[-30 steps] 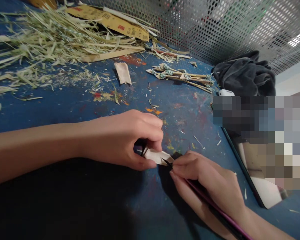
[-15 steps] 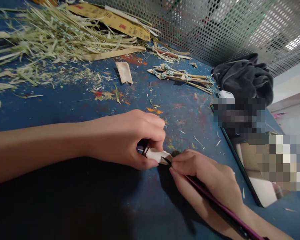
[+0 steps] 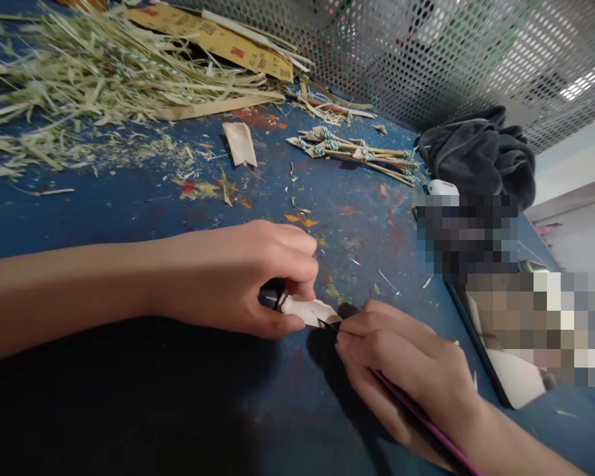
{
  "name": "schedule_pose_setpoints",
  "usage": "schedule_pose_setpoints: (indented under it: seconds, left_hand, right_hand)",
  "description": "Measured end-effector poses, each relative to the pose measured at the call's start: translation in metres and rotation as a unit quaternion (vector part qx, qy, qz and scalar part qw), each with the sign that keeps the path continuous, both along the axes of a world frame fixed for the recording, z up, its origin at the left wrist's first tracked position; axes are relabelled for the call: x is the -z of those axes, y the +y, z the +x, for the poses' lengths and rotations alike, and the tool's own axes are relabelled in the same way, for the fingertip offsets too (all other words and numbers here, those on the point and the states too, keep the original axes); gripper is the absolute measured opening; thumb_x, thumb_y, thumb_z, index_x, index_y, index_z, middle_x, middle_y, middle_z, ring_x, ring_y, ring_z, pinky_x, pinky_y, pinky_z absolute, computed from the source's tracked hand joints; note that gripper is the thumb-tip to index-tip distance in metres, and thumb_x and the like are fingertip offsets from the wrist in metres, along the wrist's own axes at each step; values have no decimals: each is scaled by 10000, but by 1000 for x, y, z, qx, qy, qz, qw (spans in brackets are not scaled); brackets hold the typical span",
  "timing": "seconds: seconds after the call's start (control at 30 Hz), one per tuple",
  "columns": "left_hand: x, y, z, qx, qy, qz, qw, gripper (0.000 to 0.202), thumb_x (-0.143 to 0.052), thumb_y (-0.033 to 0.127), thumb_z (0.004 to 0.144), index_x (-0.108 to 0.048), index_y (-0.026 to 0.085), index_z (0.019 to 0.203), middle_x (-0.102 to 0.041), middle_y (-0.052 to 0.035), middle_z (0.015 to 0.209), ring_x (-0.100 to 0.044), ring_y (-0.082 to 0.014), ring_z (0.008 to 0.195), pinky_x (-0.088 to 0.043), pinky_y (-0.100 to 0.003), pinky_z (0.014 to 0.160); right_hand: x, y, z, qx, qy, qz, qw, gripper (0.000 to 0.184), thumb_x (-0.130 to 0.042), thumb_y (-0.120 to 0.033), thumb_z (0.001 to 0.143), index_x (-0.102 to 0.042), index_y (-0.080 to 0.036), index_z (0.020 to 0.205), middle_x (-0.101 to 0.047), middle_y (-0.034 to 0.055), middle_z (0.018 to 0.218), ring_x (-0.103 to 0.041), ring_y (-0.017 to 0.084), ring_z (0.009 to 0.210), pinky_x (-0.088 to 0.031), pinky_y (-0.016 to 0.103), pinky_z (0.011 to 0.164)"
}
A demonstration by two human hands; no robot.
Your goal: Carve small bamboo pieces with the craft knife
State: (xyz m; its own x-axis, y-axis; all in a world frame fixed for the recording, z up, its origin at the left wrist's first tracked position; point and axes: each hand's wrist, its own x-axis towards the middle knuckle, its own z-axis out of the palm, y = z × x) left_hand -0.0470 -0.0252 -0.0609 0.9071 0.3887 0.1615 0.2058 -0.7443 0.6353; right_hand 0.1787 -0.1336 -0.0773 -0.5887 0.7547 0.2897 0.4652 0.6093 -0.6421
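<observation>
My left hand (image 3: 258, 277) pinches a small pale strip (image 3: 307, 311) between thumb and fingers, just above the blue tabletop. The strip looks slightly curled, like a dried husk or thin hide; I cannot tell which. A dark band shows at its left end, partly hidden inside the hand. My right hand (image 3: 406, 363) is closed round a slim purple-handled craft knife (image 3: 426, 423), gripped like a pen. The dark pointed tip touches or nearly touches the strip's lower right edge.
A similar pale piece (image 3: 240, 144) lies farther back. Behind are shredded fibres (image 3: 129, 73), yellow sandpaper (image 3: 213, 41) and a bundle of thread-bound sticks (image 3: 357, 153). A dark cloth (image 3: 480, 155), a white case (image 3: 443, 190) and a tablet-like device (image 3: 515, 377) stand right, before perforated metal (image 3: 357, 53).
The knife tip has shifted slightly down relative to the strip, and my right hand has rolled a little. The whole view has slid slightly, with my left hand's grip unchanged.
</observation>
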Motion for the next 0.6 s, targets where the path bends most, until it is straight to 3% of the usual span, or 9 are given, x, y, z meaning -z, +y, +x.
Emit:
schedule_pose_setpoints:
  seconds: [0.23,0.33,0.47,0.6]
  left_hand:
    - [-4,-3,2,-2,10,-11,1000,69,-697,121,723,-662,170,757,-541,21,705,-495,-101,696,-342,-207,649]
    - [-4,-1,1,-3,8,-17,1000,63,-707,149,733,-678,180,780,-564,23,726,-518,-95,712,-351,-193,656]
    - [-3,5,-1,13,8,-51,999,68,-714,206,767,-716,201,834,-610,20,766,-559,-92,743,-380,-177,675]
    - [-4,10,-3,41,7,-89,995,129,-718,205,775,-742,241,897,-643,17,808,-587,-94,772,-404,-173,692]
  right_hand:
    - [-5,-1,5,-1,11,-26,1000,185,-520,-58,876,-512,-189,745,-631,60,855,-562,120,725,-476,244,658]
    - [-10,2,-1,12,32,9,999,140,-549,-42,853,-531,-178,827,-623,42,760,-565,114,667,-477,229,613]
    - [-21,9,-9,0,41,48,998,150,-564,-31,838,-540,-178,861,-631,33,733,-584,105,649,-498,212,597]
    - [-36,16,-7,-31,-16,13,999,198,-528,-19,828,-521,-206,763,-585,-8,628,-574,82,573,-473,166,503]
